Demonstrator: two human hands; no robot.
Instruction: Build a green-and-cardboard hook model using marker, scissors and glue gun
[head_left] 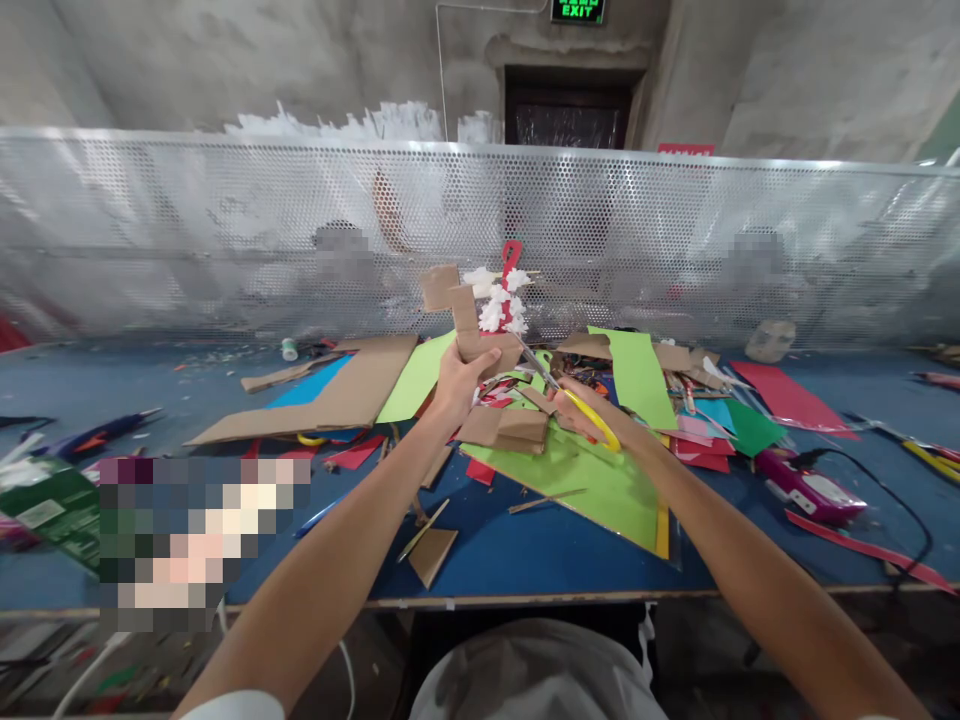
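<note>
My left hand (461, 385) grips a brown piece of cardboard (466, 318) with a stepped, angular outline, raised above the table. In my right hand (576, 408) is a pair of scissors (596, 415) with yellow handles; their blades point up and left, by the right edge of the cardboard. Whether the blades touch it I cannot tell. Just behind the cardboard stands a red strip (511, 258) with a looped top and white fluffy tufts (493, 310). Below my hands lie cardboard scraps (525, 428) and a large green sheet (592, 490).
Perforated metal panel (300, 200) rises behind the blue table (480, 550). To the left lie a large cardboard sheet (360, 385) and a blurred, pixelated patch. On the right are a red sheet (791, 395), a purple device (814, 490) with a black cord, and yellow-handled pliers (926, 455).
</note>
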